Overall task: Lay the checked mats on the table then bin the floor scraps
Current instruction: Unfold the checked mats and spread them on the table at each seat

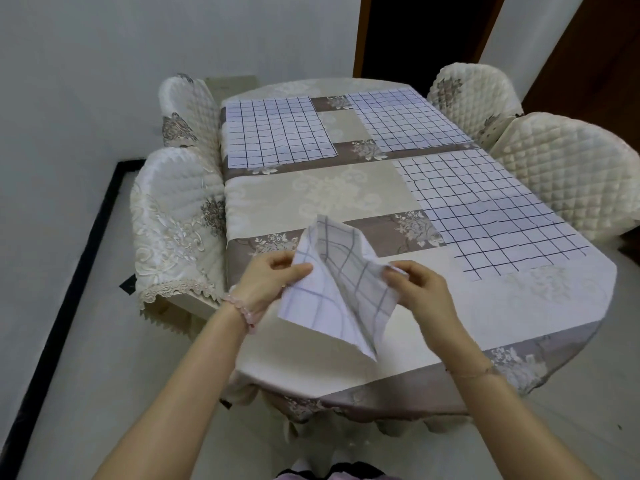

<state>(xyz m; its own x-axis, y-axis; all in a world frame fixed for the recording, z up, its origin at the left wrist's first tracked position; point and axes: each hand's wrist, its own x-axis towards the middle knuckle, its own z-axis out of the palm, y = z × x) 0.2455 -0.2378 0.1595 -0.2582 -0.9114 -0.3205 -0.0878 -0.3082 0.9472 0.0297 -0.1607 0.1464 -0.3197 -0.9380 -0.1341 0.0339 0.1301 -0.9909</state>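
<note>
A folded checked mat (341,289) hangs in the air above the near left part of the table (311,355). My left hand (273,277) pinches its left edge. My right hand (417,284) pinches its right corner. Three checked mats lie flat on the tablecloth: one at the far left (278,131), one at the far right (403,119), one on the near right (485,209).
Quilted cream chairs stand along both long sides: two on the left (176,220) (188,110), two on the right (568,171) (476,95). A dark doorway (422,32) lies behind the table. Pale floor (114,358) runs along the left, edged by a black skirting.
</note>
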